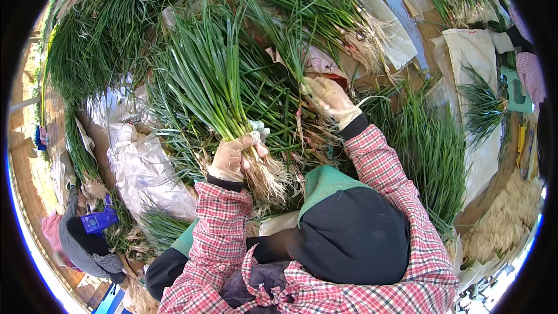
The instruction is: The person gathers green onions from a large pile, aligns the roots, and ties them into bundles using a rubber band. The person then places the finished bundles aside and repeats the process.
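In the head view my left hand, in a pale thin glove, is closed around the lower stems of a bunch of green onions. Its pinkish bulbs and long pale roots hang below the fist, and the green leaves fan upward. My right hand, gloved too, pinches a few loose onion plants near their stems; small bulbs on thin stalks dangle below it. Between and behind both hands lies a loose heap of green onions with tangled roots.
More onion piles lie at the upper left, top and right. A crumpled plastic sheet is at the left, a pale sack at the right. One person bends at the lower left; another person's checked sleeve shows at the right edge.
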`<action>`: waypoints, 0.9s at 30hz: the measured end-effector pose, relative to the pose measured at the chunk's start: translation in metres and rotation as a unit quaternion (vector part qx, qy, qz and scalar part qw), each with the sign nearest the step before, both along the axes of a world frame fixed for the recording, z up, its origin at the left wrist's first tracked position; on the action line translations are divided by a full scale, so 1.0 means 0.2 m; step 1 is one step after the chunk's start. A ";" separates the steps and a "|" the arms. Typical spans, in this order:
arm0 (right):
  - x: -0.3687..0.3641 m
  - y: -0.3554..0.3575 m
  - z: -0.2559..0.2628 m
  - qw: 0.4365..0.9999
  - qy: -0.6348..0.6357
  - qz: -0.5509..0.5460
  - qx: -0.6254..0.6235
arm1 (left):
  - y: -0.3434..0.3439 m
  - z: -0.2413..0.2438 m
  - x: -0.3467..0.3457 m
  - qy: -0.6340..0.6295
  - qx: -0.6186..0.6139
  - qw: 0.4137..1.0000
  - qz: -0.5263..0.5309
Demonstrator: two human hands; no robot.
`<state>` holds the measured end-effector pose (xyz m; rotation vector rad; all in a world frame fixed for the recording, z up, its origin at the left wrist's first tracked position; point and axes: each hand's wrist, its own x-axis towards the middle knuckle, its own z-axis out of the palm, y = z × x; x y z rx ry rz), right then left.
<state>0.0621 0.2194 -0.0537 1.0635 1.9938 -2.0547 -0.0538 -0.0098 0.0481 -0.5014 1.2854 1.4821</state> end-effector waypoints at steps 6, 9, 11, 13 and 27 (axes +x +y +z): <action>-0.13 -0.13 0.09 0.992 0.005 0.001 -0.126 | 0.06 -0.05 0.01 0.117 -0.034 0.984 -0.130; -0.11 -0.14 0.07 0.980 0.049 -0.036 -0.190 | 0.08 -0.03 0.04 0.132 -0.053 0.982 -0.122; -0.07 -0.10 0.05 0.984 0.053 -0.131 -0.105 | 0.07 -0.03 0.01 0.112 -0.033 0.986 -0.121; -0.06 -0.04 0.02 0.992 -0.013 -0.090 0.091 | 0.07 -0.01 0.03 0.101 -0.021 0.993 -0.060; -0.15 -0.24 0.29 0.979 0.031 -0.047 -0.196 | 0.23 -0.13 0.15 0.084 0.037 0.991 -0.097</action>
